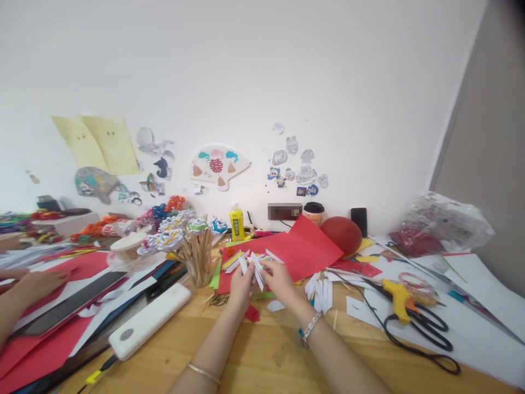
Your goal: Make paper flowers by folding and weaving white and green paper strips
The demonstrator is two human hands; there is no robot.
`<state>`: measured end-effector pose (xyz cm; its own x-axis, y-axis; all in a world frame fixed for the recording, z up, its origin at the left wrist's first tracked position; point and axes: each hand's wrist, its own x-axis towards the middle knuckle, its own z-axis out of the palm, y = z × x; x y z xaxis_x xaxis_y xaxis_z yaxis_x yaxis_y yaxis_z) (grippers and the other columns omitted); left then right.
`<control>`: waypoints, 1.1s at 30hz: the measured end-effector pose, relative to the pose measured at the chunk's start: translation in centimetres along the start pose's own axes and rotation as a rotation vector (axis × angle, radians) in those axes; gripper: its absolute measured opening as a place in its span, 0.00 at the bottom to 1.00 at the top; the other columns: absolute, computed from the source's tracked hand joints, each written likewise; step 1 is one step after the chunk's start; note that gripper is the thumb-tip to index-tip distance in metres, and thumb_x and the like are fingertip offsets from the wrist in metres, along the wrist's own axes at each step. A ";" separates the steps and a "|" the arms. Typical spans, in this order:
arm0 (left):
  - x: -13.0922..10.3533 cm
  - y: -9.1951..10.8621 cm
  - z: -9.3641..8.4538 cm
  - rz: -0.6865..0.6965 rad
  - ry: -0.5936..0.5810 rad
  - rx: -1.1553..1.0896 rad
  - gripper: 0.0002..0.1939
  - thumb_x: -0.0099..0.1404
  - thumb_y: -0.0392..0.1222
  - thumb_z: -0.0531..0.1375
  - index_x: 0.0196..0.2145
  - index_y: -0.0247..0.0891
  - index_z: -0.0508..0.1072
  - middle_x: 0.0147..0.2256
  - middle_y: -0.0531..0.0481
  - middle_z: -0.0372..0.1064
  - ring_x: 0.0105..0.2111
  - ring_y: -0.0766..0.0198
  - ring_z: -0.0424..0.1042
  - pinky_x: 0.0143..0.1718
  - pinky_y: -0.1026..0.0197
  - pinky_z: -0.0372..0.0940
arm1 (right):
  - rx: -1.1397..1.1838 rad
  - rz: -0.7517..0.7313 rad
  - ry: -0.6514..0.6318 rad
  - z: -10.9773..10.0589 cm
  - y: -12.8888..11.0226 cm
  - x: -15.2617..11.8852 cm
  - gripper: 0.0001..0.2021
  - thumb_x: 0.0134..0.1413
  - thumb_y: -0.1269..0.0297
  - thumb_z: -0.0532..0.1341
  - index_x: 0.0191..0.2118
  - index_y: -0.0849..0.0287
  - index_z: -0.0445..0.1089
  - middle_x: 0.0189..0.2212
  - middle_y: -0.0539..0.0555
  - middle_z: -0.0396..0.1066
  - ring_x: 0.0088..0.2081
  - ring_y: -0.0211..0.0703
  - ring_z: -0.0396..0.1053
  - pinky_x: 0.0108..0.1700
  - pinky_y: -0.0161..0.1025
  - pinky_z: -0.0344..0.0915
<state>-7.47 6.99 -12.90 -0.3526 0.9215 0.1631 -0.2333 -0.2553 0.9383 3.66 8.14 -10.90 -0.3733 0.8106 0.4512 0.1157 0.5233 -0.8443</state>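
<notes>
Folded white paper strips (257, 269) spread out like a fan between my two hands, over the middle of the table. The fingers of my left hand (241, 285) are closed on their lower left side. My right hand (279, 280) pinches the strips from the right, and its fingertips partly hide them. Just behind lie a red sheet of paper (283, 249) and more strips with yellow edges (233, 261). To the right of my right hand is a loose pile of folded white strips (320, 293). A small red paper scrap (252, 313) lies near my left wrist.
Left of my hands stand a cup of wooden sticks (197, 257) and a long white device (150, 320). A yellow glue gun (398, 300) and black-handled scissors (430, 325) lie right. Another person's hand (43, 287) rests at far left. A red balloon (341, 235) sits behind.
</notes>
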 end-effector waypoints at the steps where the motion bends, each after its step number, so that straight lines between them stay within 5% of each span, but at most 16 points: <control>1: 0.0 0.2 0.0 0.000 0.008 -0.012 0.22 0.43 0.56 0.62 0.29 0.35 0.65 0.10 0.65 0.50 0.09 0.76 0.49 0.12 0.70 0.44 | 0.040 0.026 0.002 0.0 0.0 0.1 0.17 0.46 0.74 0.55 0.44 0.58 0.69 0.30 0.53 0.71 0.31 0.41 0.68 0.35 0.37 0.65; 4: -0.2 1.0 0.0 0.007 0.036 -0.051 0.26 0.44 0.54 0.63 0.37 0.34 0.65 0.10 0.66 0.48 0.09 0.77 0.47 0.13 0.71 0.44 | 0.195 0.086 0.019 -0.2 0.0 0.2 0.23 0.43 0.72 0.58 0.49 0.61 0.64 0.28 0.52 0.70 0.30 0.40 0.68 0.33 0.36 0.66; 8: -0.4 1.4 0.1 0.017 0.014 -0.091 0.24 0.46 0.53 0.63 0.36 0.35 0.65 0.11 0.66 0.48 0.10 0.76 0.47 0.13 0.71 0.43 | 0.325 0.103 0.043 -0.6 -0.1 0.3 0.23 0.41 0.71 0.59 0.48 0.61 0.65 0.24 0.48 0.68 0.27 0.38 0.67 0.33 0.36 0.65; 21: -0.2 1.3 0.2 0.050 -0.029 -0.186 0.19 0.47 0.50 0.63 0.32 0.34 0.65 0.12 0.64 0.51 0.12 0.76 0.50 0.14 0.71 0.44 | 0.085 -0.119 -0.085 -0.6 -0.4 -0.2 0.15 0.50 0.69 0.56 0.45 0.55 0.69 0.35 0.53 0.69 0.35 0.40 0.66 0.38 0.38 0.64; 33: -0.2 2.1 0.3 0.060 -0.002 -0.279 0.19 0.44 0.48 0.66 0.30 0.35 0.66 0.11 0.63 0.54 0.11 0.77 0.50 0.12 0.73 0.42 | -0.050 -0.111 0.026 -1.0 0.0 0.1 0.15 0.48 0.71 0.58 0.44 0.57 0.70 0.30 0.53 0.67 0.31 0.39 0.64 0.35 0.37 0.63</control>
<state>-7.66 6.38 -10.87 -0.3717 0.9027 0.2167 -0.4529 -0.3801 0.8065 4.51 8.42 -10.55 -0.3628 0.7533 0.5485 0.1214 0.6218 -0.7737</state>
